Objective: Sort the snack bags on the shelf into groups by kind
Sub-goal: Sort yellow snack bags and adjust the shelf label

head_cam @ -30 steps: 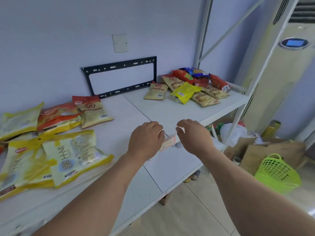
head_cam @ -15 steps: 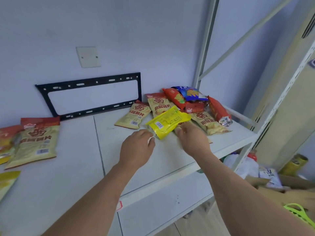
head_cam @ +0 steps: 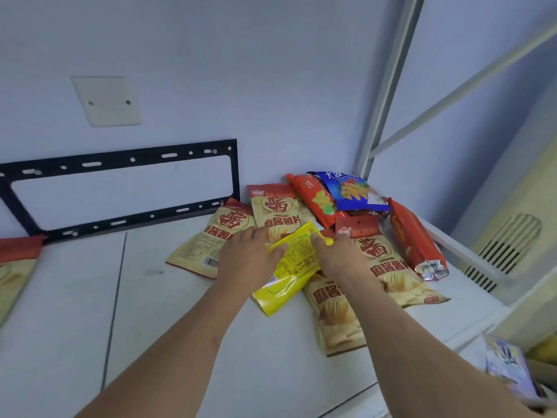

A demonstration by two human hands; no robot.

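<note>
From the head camera, both bare hands reach to the heap of snack bags at the right end of the white shelf (head_cam: 168, 312). The left hand (head_cam: 245, 254) lies knuckles-up with its fingers curled onto the left edge of a glossy bright-yellow plastic snack bag (head_cam: 291, 271); the right hand (head_cam: 337, 256) pinches the same bag at its upper right corner. The yellow bag lies slantwise, its lower end pointing toward the camera, on top of the beige bags.

Around it lie several beige potato-chip bags with red tops and red lettering: one to the left of the left hand (head_cam: 211, 239), one behind the hands (head_cam: 275, 208), one under the right forearm (head_cam: 337, 315) and one to the right (head_cam: 388, 263). Behind those, against the wall, a red-orange chip bag (head_cam: 315, 197) leans beside a blue chip bag (head_cam: 346, 190), and a slim red foil bag (head_cam: 413, 239) rests at the far right, near the shelf's edge.

At the left border, another beige bag with a red top (head_cam: 15, 267) lies well apart from the heap. A black metal mounting frame (head_cam: 120, 164) and a white blank wall plate (head_cam: 107, 101) sit on the wall behind.
</note>
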